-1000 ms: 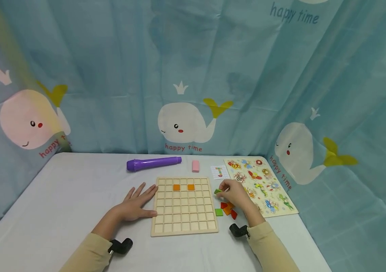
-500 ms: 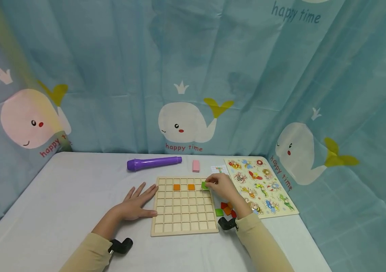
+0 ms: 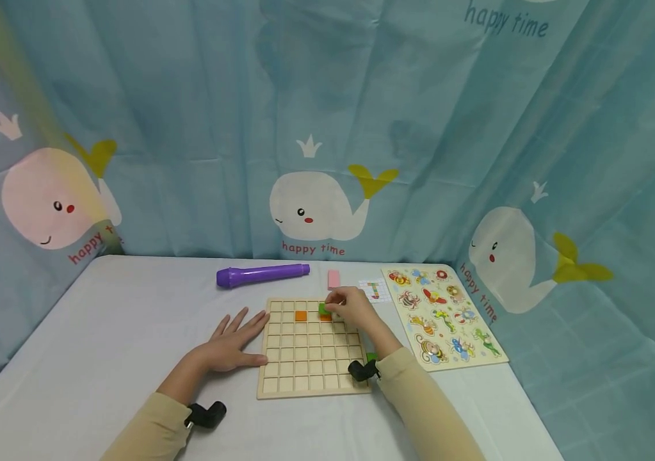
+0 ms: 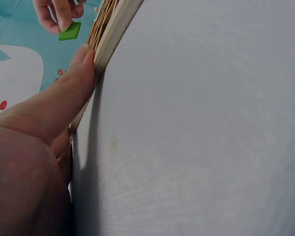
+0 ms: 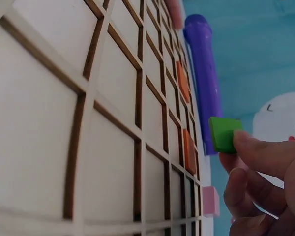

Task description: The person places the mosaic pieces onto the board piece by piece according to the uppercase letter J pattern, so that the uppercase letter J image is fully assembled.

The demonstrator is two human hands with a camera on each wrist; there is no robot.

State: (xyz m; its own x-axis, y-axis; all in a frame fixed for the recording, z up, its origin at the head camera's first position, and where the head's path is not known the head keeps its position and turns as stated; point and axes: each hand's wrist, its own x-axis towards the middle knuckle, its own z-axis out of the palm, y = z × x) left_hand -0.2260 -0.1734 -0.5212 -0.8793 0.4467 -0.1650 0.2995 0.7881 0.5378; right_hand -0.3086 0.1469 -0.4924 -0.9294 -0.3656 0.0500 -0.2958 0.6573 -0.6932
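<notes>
I log the right hand (image 3: 356, 308) pinching a green tile (image 5: 222, 133), held clear of the wooden grid board (image 3: 301, 368) over its far rows, near two orange tiles (image 3: 301, 316) set in cells there. Left hand (image 3: 226, 351) spread, touching the left edge; beyond the far edge I see a purple microphone (image 3: 264, 274) and pink block (image 3: 333, 279).

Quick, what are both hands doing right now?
Left hand: open, fingers spread, touching the edge of the wooden grid board.
Right hand: closed, holding a green square tile between thumb and finger.
</notes>
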